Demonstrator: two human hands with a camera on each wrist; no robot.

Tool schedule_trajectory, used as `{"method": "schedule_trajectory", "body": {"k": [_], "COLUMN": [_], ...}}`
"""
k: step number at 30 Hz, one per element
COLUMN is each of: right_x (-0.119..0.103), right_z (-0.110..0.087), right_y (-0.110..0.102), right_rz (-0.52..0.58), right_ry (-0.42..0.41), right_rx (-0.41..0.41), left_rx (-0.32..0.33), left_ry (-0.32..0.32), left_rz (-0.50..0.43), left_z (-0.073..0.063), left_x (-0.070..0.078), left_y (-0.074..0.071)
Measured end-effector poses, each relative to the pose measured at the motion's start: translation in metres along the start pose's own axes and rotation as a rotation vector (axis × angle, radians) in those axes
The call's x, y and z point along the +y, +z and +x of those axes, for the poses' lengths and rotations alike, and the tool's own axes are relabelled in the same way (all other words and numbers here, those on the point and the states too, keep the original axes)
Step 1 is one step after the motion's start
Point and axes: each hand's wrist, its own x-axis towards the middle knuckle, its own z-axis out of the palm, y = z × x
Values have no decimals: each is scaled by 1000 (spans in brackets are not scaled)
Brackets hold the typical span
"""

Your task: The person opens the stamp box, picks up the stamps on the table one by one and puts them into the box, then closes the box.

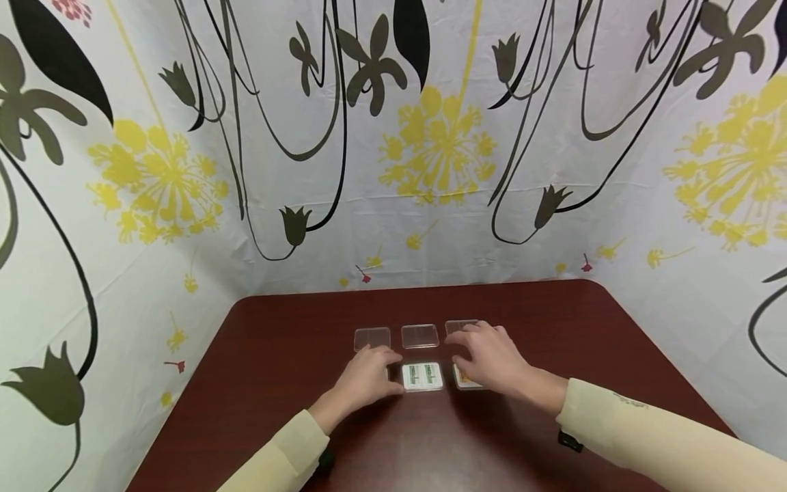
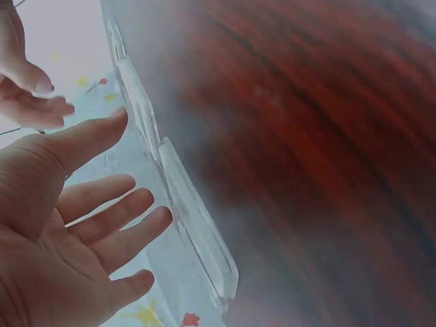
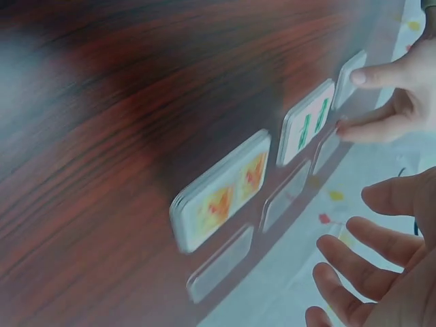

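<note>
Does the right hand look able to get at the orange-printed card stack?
Probably yes: the right hand is empty and close by, and nothing visible lies on top of the orange-printed card stack.

The left hand (image 2: 58, 248), fingers spread, hovers near the closest pale case (image 2: 201, 225), which lies on the reddish table (image 2: 320, 163), with the right hand (image 2: 23, 71) beyond it.
</note>
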Motion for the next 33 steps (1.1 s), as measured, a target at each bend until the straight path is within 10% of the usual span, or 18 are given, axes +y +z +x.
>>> {"method": "schedule_trajectory", "body": {"k": [33], "right_x": [118], "right_z": [-156], "right_y": [-76], "right_rz": [3], "right_ry": [144], "right_rx": [-332], "left_rx": [-35], "left_ry": [-35], "left_rz": [-20], "left_z": [-39], "left_x": [-52], "left_y": [-17]}}
